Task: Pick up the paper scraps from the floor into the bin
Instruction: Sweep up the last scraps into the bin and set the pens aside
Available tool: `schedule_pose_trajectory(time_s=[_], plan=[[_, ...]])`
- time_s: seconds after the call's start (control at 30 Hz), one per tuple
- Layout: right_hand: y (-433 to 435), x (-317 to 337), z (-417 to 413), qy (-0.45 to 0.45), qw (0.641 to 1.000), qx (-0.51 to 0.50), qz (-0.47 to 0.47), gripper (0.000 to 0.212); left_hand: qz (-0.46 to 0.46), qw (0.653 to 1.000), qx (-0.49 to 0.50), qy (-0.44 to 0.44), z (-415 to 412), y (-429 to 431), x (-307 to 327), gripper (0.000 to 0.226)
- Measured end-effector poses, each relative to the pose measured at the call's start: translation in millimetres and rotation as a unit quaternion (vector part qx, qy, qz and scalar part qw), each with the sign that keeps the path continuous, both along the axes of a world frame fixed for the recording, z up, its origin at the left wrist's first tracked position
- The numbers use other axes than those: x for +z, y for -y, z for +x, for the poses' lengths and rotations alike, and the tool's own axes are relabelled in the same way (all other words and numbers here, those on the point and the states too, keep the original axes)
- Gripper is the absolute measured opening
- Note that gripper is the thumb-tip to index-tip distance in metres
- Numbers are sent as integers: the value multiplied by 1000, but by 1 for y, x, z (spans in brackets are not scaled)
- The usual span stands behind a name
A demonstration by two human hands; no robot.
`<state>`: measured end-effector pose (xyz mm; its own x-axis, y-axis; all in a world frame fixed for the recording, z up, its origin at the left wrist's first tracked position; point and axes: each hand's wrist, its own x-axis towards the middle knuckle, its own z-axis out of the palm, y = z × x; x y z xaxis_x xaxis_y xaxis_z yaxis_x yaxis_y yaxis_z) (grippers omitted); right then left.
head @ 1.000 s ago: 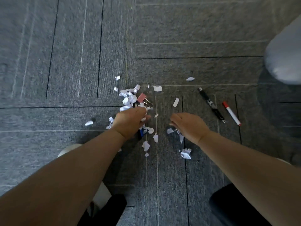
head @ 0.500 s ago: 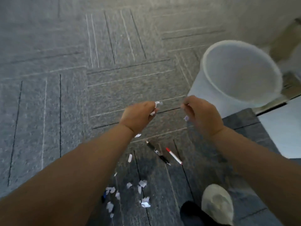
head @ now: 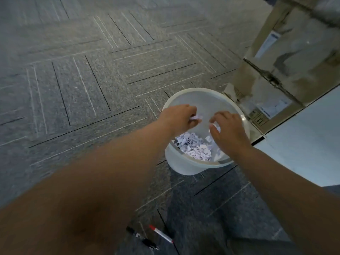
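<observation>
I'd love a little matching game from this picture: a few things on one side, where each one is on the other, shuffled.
Things:
1. left hand
2. pile of paper scraps
3. red-capped marker
4. cardboard box

Places:
A. lying on the carpet, near the bottom edge
B. standing behind the bin, to the right
C. at the bottom of the bin
D. over the bin's mouth, pinching a scrap

Pairs: 1-D, 2-C, 3-A, 4-B
</observation>
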<state>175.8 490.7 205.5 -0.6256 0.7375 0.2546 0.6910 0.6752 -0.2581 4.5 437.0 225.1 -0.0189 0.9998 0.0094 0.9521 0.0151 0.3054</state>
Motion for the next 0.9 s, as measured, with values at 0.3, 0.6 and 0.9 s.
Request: schedule_pose_trajectory(time_s=[0.3, 0.6, 0.9], plan=[[24, -9, 4, -40, 998, 4, 50, 24, -71, 989, -35, -126, 1, 9, -25, 52], [106, 14, 3, -79, 992, 48, 86, 32, 1, 995, 64, -80, 10, 128, -9, 59], [263, -35, 4, -57, 986, 157, 31, 26, -68, 982, 166, -59, 29, 342, -54, 63]])
